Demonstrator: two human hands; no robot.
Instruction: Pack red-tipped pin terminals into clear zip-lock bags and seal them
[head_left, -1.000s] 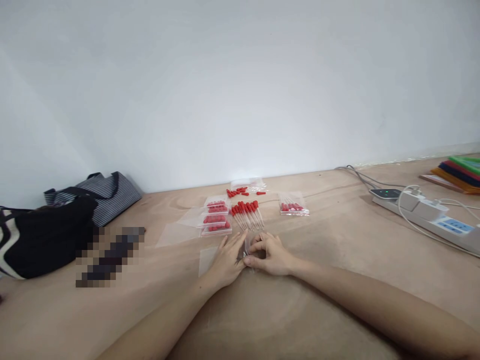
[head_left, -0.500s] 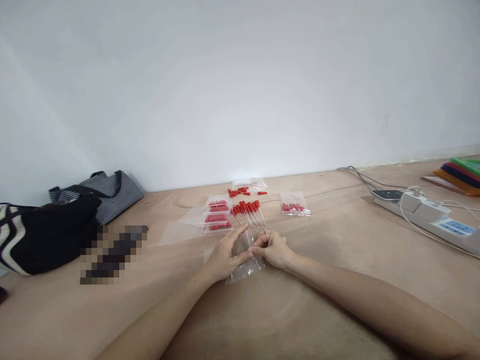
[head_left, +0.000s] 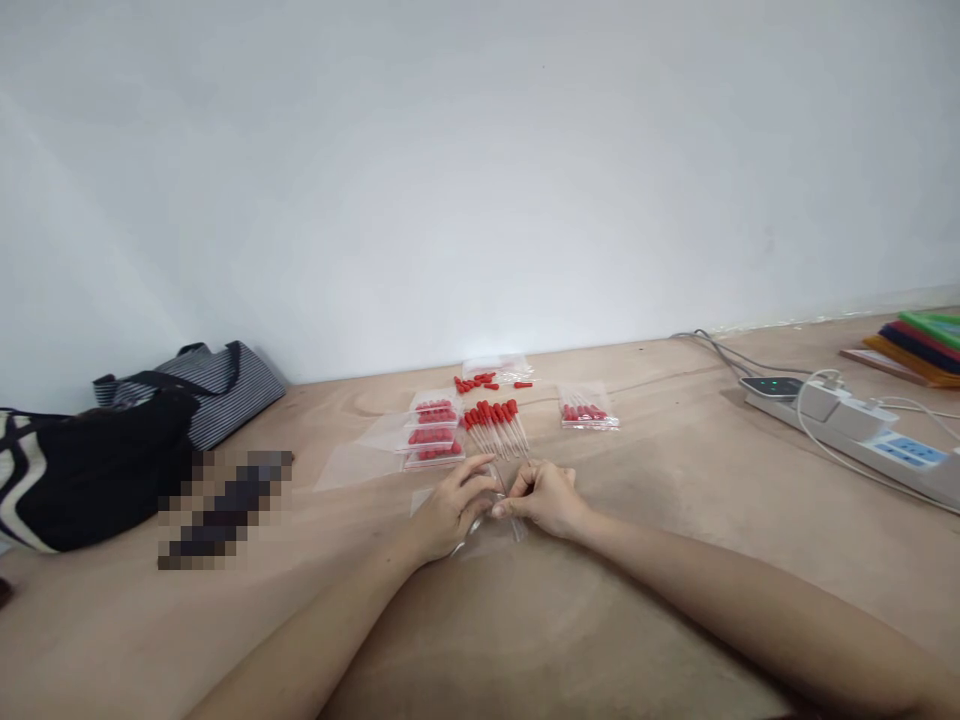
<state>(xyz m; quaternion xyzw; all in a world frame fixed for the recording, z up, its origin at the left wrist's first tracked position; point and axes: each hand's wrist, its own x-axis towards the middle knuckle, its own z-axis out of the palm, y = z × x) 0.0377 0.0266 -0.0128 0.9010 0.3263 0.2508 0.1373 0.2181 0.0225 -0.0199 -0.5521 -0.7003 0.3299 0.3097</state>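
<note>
The right hand [head_left: 546,500] pinches the edge of a clear plastic bag [head_left: 491,541] between thumb and fingers. The left hand [head_left: 444,515] curls over the bag's other side — whether it grips, I cannot tell. Just beyond the bag, red-topped sticks [head_left: 495,428] lie on the bench [head_left: 645,640], beside overlapping filled bags [head_left: 433,437].

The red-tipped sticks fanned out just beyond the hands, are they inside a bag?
No, the red-tipped sticks lie loose on the table.
</note>
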